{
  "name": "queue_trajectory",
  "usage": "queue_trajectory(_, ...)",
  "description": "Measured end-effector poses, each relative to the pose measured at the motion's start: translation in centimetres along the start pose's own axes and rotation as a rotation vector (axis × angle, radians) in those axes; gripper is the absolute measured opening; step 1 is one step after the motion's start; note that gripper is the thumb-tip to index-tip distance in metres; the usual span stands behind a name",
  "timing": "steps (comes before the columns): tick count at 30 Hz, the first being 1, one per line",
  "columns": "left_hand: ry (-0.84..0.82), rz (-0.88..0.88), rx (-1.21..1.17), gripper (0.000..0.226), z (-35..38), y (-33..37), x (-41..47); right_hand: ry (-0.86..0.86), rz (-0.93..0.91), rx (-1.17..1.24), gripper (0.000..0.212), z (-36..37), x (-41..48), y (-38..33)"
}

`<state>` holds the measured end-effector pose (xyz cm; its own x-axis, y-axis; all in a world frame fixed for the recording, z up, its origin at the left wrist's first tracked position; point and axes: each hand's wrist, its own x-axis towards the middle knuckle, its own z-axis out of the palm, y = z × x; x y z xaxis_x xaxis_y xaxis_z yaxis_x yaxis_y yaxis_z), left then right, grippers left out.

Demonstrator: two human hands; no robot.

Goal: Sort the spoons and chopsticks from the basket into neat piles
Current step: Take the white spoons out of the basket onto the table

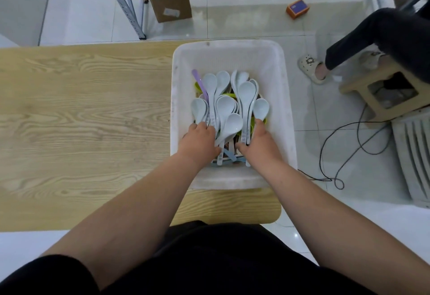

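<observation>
A white plastic basket point(229, 56) sits on the right end of the wooden table point(81, 113). Inside lie several pale blue soup spoons point(224, 106), bowls pointing away from me, over green, purple point(197, 80) and blue utensils; no chopsticks are plainly visible. My left hand point(199, 142) is inside the basket, fingers curled around the handles of the left group of spoons. My right hand point(257, 144) grips the handles of the right group. Between the two hands, one spoon point(233, 124) lies tilted.
The table's wooden top stretches to the left of the basket. A metal shelf point(130, 3) and a cardboard box point(171, 7) stand beyond the table. At the right, a seated person's leg point(372, 36), a stool point(386, 94) and cables point(344, 145) occupy the floor.
</observation>
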<state>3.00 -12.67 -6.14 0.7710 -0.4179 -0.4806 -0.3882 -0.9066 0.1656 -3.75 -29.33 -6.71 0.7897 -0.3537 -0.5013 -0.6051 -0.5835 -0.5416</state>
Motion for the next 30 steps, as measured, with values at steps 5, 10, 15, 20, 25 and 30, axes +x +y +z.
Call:
queue_trajectory(5,-0.067,-0.044,-0.138,0.023,-0.5,0.1,0.0,0.041,0.092,0.105,0.054,-0.3,-0.1,-0.1)
queue_trajectory(10,-0.105,-0.101,-0.316,0.020,-1.5,0.1,-0.1,0.061,0.178,0.259,0.046,-1.0,-0.2,0.2)
queue_trajectory(15,-0.047,-0.192,-0.707,0.023,-2.1,0.5,-1.0,0.134,0.191,0.576,0.014,-1.7,-1.3,-0.8)
queue_trajectory(20,-0.033,-0.371,-1.364,0.017,-2.3,2.4,-2.0,0.214,0.111,0.725,0.012,-2.6,-4.4,-1.2)
queue_trajectory(25,-0.073,-0.350,-1.806,0.013,-3.4,5.8,-2.4,0.194,-0.153,0.575,0.009,-2.7,-7.4,0.4)
queue_trajectory(30,-0.046,-0.333,-1.883,0.014,-4.1,7.5,-3.0,0.117,-0.429,0.303,0.008,-2.7,-8.9,2.4)
